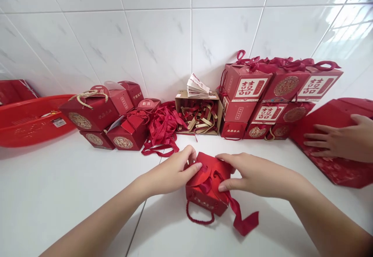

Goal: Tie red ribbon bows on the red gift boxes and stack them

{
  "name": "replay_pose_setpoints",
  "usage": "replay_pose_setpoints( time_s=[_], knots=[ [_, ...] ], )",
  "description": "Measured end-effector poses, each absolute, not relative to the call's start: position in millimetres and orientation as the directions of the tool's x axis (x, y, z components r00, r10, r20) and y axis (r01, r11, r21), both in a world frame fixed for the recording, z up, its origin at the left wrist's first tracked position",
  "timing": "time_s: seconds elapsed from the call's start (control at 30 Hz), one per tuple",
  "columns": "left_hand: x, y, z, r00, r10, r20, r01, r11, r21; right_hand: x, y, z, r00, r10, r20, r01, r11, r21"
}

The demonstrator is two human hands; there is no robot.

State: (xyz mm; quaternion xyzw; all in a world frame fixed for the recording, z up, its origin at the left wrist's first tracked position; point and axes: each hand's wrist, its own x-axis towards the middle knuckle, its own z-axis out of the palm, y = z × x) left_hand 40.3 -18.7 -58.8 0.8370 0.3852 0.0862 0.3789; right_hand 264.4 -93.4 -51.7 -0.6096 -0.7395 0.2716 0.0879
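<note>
A small red gift box (192, 194) stands on the white tiled surface in front of me, its top flaps folded in. A dark red ribbon (244, 224) is threaded through the slots on top, its loose end trailing down to the right. My left hand (177, 171) grips the box's left edge, thumb on the top flap near the ribbon. On the opposite side, my right hand (247, 173) grips the right edge, its thumb near the ribbon and its fingers over the far corner. A twisted cord handle (201, 222) hangs from the near side.
Finished-looking boxes (268, 86) with ribbons are stacked at the back right, more boxes (93, 113) at the back left. Between them lie a ribbon pile (164, 123) and a cardboard carton (219, 113). Another person's hand (344, 138) rests on flat red cartons (335, 167). A red basket (32, 132) stands left.
</note>
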Motion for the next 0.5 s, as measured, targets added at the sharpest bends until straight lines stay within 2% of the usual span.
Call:
replay_pose_setpoints(
  time_s=[0.13,0.3,0.4,0.5],
  knots=[
    [41,-10,-65,0.620,0.773,-0.133,0.580,-0.337,0.742,268,-78,-61,-0.183,0.975,-0.126,0.816,0.079,-0.573],
    [40,1,-69,0.608,0.789,-0.088,0.575,-0.361,0.734,266,-75,-62,-0.055,0.992,-0.111,0.811,-0.020,-0.584],
    [33,7,-67,0.593,0.799,-0.098,0.648,-0.402,0.647,265,-77,-60,-0.066,0.986,-0.152,0.787,-0.042,-0.615],
    [23,14,-64,0.520,0.839,-0.161,0.788,-0.400,0.468,265,-80,-59,-0.074,0.984,-0.164,0.753,-0.053,-0.656]
  ],
)
